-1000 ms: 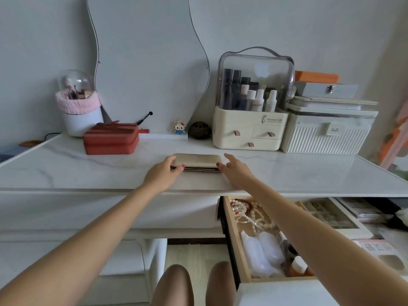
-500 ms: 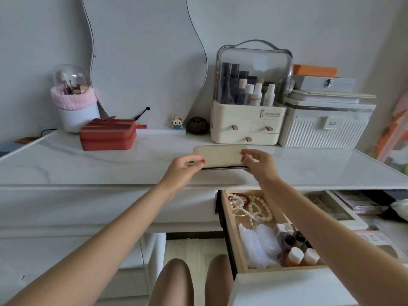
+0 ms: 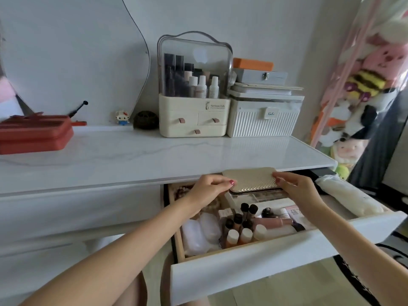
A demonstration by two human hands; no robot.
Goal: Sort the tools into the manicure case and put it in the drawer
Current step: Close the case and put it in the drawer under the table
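Observation:
The closed manicure case [image 3: 251, 178], beige with a woven texture and a dark edge, is held flat between both hands just below the tabletop's front edge, over the back of the open drawer [image 3: 265, 259]. My left hand [image 3: 207, 191] pinches its left end and my right hand [image 3: 298, 188] pinches its right end. No loose manicure tools are in view.
The drawer holds small bottles [image 3: 239, 235], a pink tube [image 3: 273, 221], beads, white pouches and a clear tray. On the marble tabletop [image 3: 154, 155] stand a red case [image 3: 35, 134], a cream cosmetics organiser [image 3: 194, 100] and a white ribbed box [image 3: 262, 117]. Plush toys hang at the right.
Both hands lifted the case off the tabletop and carried it forward and down over the open drawer. The view has turned right toward the drawer.

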